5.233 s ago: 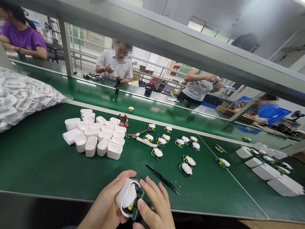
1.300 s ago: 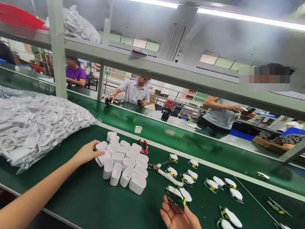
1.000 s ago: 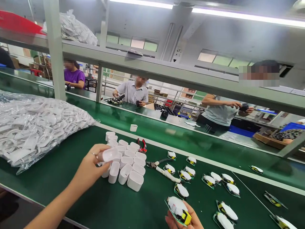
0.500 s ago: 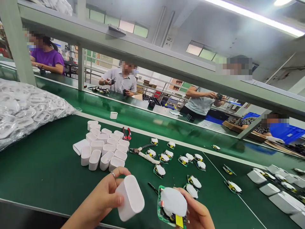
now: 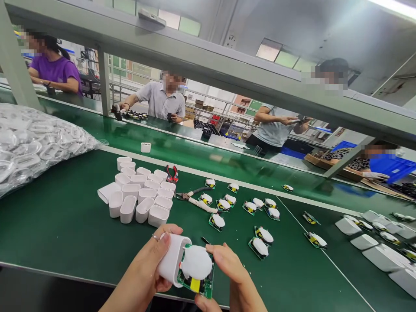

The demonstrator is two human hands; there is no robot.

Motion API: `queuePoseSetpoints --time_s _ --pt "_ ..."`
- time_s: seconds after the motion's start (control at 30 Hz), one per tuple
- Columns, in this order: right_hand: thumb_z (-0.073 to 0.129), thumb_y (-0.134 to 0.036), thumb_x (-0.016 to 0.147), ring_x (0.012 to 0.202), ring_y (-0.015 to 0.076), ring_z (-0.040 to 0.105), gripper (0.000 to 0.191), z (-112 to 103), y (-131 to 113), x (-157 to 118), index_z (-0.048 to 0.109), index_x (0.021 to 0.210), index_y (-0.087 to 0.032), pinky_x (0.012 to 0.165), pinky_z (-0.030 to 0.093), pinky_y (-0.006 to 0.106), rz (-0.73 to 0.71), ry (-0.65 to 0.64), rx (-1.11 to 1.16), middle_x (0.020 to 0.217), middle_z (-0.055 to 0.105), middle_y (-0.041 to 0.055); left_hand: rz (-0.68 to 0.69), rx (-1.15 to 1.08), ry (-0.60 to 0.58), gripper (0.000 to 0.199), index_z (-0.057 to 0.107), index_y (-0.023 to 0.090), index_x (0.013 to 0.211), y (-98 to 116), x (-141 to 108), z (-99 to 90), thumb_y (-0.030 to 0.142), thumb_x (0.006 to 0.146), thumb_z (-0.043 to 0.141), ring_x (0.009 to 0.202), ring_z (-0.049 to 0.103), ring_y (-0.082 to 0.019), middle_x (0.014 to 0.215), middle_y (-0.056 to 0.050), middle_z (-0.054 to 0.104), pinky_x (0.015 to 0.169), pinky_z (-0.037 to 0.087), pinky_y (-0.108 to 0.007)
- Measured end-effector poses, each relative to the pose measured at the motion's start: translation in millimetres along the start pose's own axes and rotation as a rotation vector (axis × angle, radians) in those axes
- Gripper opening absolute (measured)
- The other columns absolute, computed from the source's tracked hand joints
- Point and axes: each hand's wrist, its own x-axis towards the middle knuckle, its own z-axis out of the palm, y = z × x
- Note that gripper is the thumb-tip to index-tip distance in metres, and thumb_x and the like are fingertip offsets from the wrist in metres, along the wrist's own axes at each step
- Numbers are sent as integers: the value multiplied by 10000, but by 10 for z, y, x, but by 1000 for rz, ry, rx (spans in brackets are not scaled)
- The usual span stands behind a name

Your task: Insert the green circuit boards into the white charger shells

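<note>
The left hand (image 5: pixel 154 258) gripped the white case (image 5: pixel 169 262), thumb and fingers closed round its sides. The right hand (image 5: pixel 235 268) pinched the circuit board (image 5: pixel 196 265) by its edges, fingers only slightly parted. The board was at the case's open mouth, on the right-hand side, its near edge overlapping the rim; whether any of it was inside could not be told. The mouth's long axis ran roughly upright. Beyond the case, leftward, stood the clustered cups (image 5: pixel 142 195); beyond it, rightward, lay pliers (image 5: pixel 204 205).

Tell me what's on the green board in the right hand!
On the green board: a white pad, a yellow piece and dark parts. What's under the pad is covered.
</note>
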Motion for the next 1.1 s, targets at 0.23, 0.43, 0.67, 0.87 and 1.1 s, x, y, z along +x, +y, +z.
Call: queuePoseSetpoints --time_s 0.23,0.43,0.67,0.87,1.1 --pt "622 -302 628 814 244 552 402 -59 47 23 531 1009 -395 912 173 515 -166 -101 -238 902 634 5 -4 22 35 494 510 263 815 -14 8 -6 622 483 577 437 325 -57 563 46 454 397 208 -147" --pt "634 -252 600 803 239 545 547 -93 -15 70 443 1084 -424 927 118 505 -221 -237 -405 917 632 -15 -25 -9 -39 496 493 248 828 -43 39 -53 610 499 577 443 348 -64 572 37 480 394 218 -151" --pt "502 -382 725 814 220 561 438 -79 18 37 394 1146 -333 964 71 429 -420 -303 -623 927 641 -2 -92 -112 -169 454 498 232 840 -102 83 -96 565 543 579 437 361 -49 571 49 481 391 238 -138" --pt "521 -335 723 930 197 543 365 -147 -1 91 502 1063 -203 1003 52 367 -606 -373 -770 986 621 18 -151 -239 -145 359 519 220 825 -126 96 -107 472 586 613 406 345 -33 565 45 482 385 222 -129" --pt "466 -393 750 1030 235 475 391 -108 56 69 462 1096 -213 967 124 409 -617 -448 -839 1107 549 44 -276 -387 -148 217 548 180 799 -185 149 -64 354 789 419 320 305 -17 493 27 473 317 138 -103"
